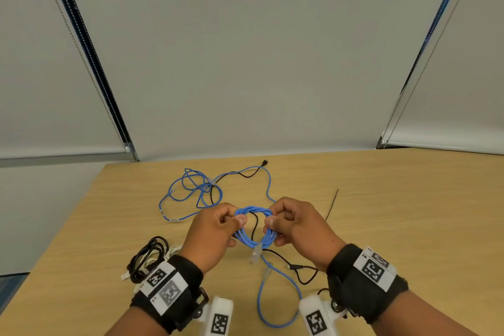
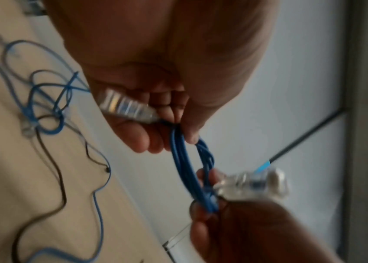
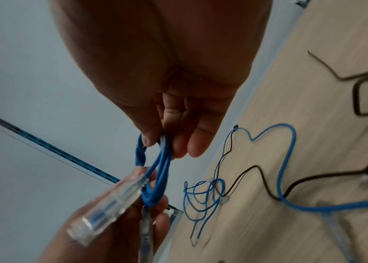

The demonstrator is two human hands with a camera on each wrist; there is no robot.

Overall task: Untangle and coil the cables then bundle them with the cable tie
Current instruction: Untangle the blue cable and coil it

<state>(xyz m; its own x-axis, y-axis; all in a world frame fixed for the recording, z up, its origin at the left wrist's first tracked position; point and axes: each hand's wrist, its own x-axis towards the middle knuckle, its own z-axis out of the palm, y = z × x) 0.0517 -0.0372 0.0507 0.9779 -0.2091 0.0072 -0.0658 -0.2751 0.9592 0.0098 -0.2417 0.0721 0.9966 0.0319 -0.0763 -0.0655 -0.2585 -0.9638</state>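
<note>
**Blue coil held between 2 hands above the table**

The blue coil (image 1: 254,224) of network cable is held up over the near middle of the wooden table (image 1: 381,199), gathered into several round loops. The left hand (image 1: 215,232) pinches its left side between thumb and curled fingers, and the right hand (image 1: 294,224) pinches the right side the same way, so both hands are closed on the coil. A clear plug (image 1: 255,254) hangs from the bottom of the loops; in the right wrist view a clear plug (image 3: 109,204) lies against the left hand's fingers.

From the coil a blue strand runs toward the far edge and joins a loose blue tangle (image 1: 191,191) lying farther back and to the left, with a thin black cable (image 1: 245,173) threaded through it. Another blue loop (image 1: 278,297) trails on the table toward the person, crossed by a black cable (image 1: 297,267).

A thin black cable tie (image 1: 332,204) lies straight on the table just right of the right hand. At the near left, beside the left wrist, sits a bundle of black and white cables (image 1: 150,256).
</note>
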